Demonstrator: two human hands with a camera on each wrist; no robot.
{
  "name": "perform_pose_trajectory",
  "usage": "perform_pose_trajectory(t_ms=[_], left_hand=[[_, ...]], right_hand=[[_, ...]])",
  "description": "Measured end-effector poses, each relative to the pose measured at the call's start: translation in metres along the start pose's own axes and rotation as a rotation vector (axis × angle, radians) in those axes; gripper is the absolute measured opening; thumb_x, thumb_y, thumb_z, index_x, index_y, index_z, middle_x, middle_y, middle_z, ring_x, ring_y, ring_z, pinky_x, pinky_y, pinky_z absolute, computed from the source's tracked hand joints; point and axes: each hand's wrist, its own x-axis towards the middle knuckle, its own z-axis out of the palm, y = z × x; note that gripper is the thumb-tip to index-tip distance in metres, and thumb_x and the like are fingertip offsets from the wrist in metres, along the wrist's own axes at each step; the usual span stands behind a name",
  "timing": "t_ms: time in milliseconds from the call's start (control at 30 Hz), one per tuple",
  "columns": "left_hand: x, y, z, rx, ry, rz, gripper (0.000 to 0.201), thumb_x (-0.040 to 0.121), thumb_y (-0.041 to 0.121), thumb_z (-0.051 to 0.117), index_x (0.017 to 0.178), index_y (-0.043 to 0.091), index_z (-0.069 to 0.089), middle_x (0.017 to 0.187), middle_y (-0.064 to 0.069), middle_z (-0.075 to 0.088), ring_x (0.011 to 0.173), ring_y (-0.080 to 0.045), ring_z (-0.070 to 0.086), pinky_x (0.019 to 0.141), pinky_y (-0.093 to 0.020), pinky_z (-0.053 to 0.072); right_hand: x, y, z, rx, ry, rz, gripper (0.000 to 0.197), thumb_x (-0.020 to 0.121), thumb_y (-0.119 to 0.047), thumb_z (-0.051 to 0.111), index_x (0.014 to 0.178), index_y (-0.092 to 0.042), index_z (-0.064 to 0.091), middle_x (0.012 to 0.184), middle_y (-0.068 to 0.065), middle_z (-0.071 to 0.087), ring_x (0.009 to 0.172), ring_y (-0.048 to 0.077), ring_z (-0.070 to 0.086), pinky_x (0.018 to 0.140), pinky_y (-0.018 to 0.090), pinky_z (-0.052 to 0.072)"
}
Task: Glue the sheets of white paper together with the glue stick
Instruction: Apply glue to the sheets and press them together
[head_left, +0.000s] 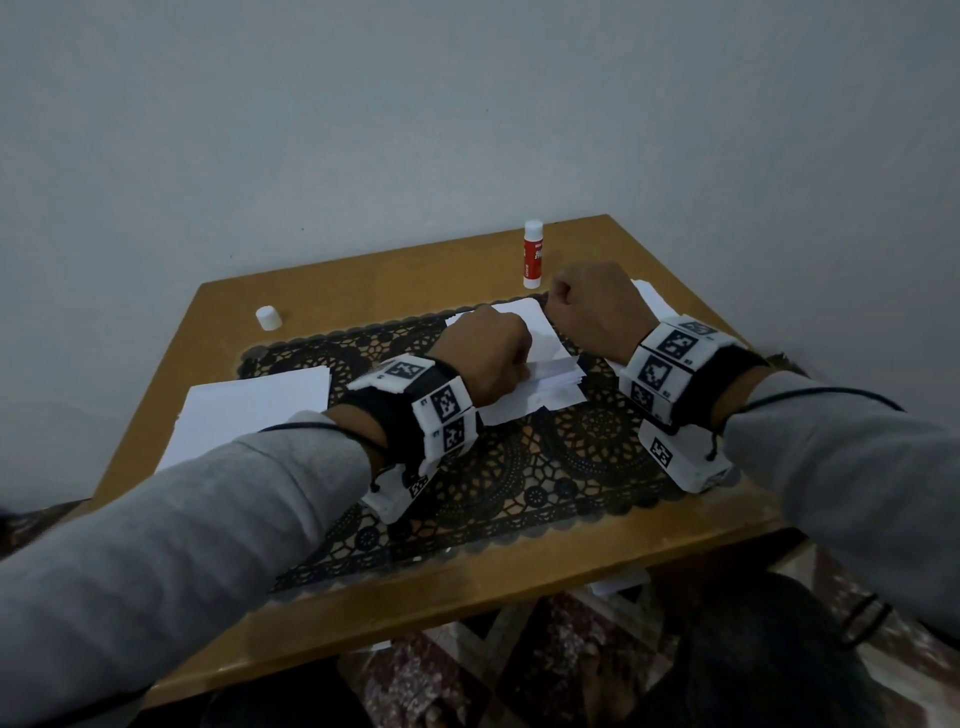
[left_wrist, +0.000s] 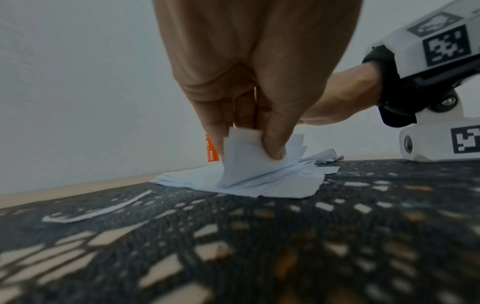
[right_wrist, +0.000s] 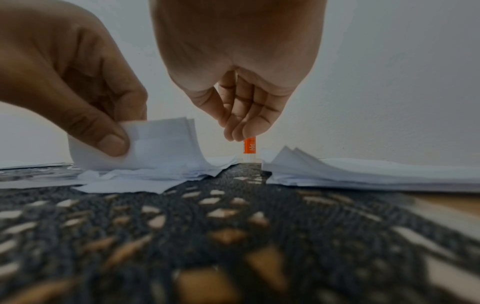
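Observation:
A pile of small white sheets (head_left: 524, 332) lies on the black lace mat (head_left: 571, 467) at the table's middle. My left hand (head_left: 519, 366) pinches the near corner of several sheets (left_wrist: 244, 160) between thumb and fingers and bends them up off the pile. The glue stick (head_left: 533, 254), red with white ends, stands upright and uncapped near the far edge. My right hand (head_left: 558, 296) hovers just in front of the glue stick (right_wrist: 249, 146). Its fingers (right_wrist: 244, 123) hang loosely curled and hold nothing.
The white cap (head_left: 268, 317) sits at the far left of the wooden table (head_left: 363, 280). Another paper stack (head_left: 249, 415) lies at the left, and a further stack (right_wrist: 363, 172) at the right behind my right wrist. A wall stands close behind the table.

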Motion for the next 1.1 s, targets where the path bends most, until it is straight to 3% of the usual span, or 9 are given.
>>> perform_pose_trajectory(t_ms=[100,267,367,533,700,800,867,967,1100], left_hand=[[-0.001,-0.001,0.002,0.007,0.014,-0.012,0.019,0.085,0.026,0.066,0.076,0.011,0.061,0.083,-0.01,0.066,0.08,-0.026,0.057,0.065,-0.029,0.039],[0.002,-0.002,-0.004,-0.021,-0.042,0.045,0.02,0.087,0.027,0.066,0.083,0.007,0.07,0.084,-0.009,0.069,0.08,-0.028,0.061,0.07,-0.032,0.048],[0.004,-0.003,-0.004,0.001,-0.029,0.038,0.02,0.086,0.027,0.066,0.081,0.008,0.065,0.083,-0.008,0.065,0.082,-0.028,0.059,0.065,-0.029,0.041],[0.004,-0.005,-0.002,-0.053,-0.064,-0.013,0.04,0.082,0.043,0.069,0.072,0.007,0.057,0.069,-0.004,0.055,0.068,-0.021,0.049,0.061,-0.03,0.037],[0.004,-0.008,-0.005,-0.124,-0.071,-0.038,0.041,0.09,0.039,0.06,0.066,0.007,0.051,0.062,-0.004,0.049,0.063,-0.019,0.043,0.052,-0.028,0.027],[0.005,-0.01,-0.003,-0.099,-0.019,-0.059,0.038,0.092,0.028,0.059,0.061,0.015,0.041,0.062,0.003,0.042,0.067,-0.02,0.044,0.059,-0.028,0.028],[0.004,-0.009,-0.002,-0.108,0.023,-0.082,0.035,0.09,0.023,0.059,0.062,0.018,0.039,0.067,0.001,0.044,0.07,-0.02,0.045,0.063,-0.027,0.03],[0.001,-0.009,-0.005,-0.163,0.106,-0.139,0.026,0.089,0.019,0.058,0.069,0.014,0.044,0.075,-0.003,0.05,0.073,-0.021,0.046,0.062,-0.027,0.03],[-0.007,-0.018,-0.018,-0.203,0.223,-0.225,0.036,0.091,0.023,0.058,0.062,0.021,0.035,0.067,0.004,0.043,0.071,-0.019,0.043,0.06,-0.027,0.024]], right_hand=[[-0.001,-0.001,-0.001,-0.003,-0.002,-0.002,0.014,0.088,-0.018,0.056,0.078,-0.013,0.048,0.074,0.0,0.052,0.068,0.018,0.049,0.059,0.025,0.031],[-0.002,-0.001,-0.001,0.013,-0.011,0.001,0.014,0.088,-0.017,0.056,0.077,-0.013,0.048,0.074,0.0,0.052,0.069,0.019,0.05,0.063,0.027,0.034],[-0.002,-0.001,-0.002,0.012,-0.005,-0.008,0.014,0.088,-0.017,0.057,0.078,-0.013,0.049,0.077,0.0,0.052,0.07,0.019,0.05,0.061,0.025,0.032],[-0.001,0.001,0.0,0.02,-0.008,-0.002,0.013,0.087,-0.017,0.056,0.076,-0.014,0.049,0.071,0.001,0.054,0.065,0.018,0.05,0.062,0.027,0.034],[0.001,0.003,0.001,0.022,-0.016,0.014,0.015,0.086,-0.018,0.057,0.074,-0.015,0.048,0.07,-0.002,0.051,0.067,0.018,0.05,0.062,0.028,0.035],[0.001,0.003,0.0,0.014,-0.022,0.012,0.017,0.087,-0.019,0.056,0.074,-0.016,0.046,0.066,-0.005,0.047,0.068,0.018,0.049,0.061,0.027,0.033],[0.001,0.003,0.0,0.01,-0.022,0.016,0.016,0.088,-0.019,0.054,0.076,-0.015,0.045,0.065,-0.006,0.045,0.068,0.018,0.048,0.061,0.027,0.032],[0.001,0.004,-0.001,0.012,-0.013,0.02,0.012,0.089,-0.018,0.053,0.081,-0.015,0.046,0.074,0.0,0.051,0.072,0.02,0.05,0.064,0.029,0.035],[0.0,0.005,-0.001,0.015,-0.001,0.009,0.013,0.089,-0.018,0.052,0.079,-0.016,0.045,0.073,0.002,0.052,0.07,0.021,0.049,0.062,0.029,0.034]])
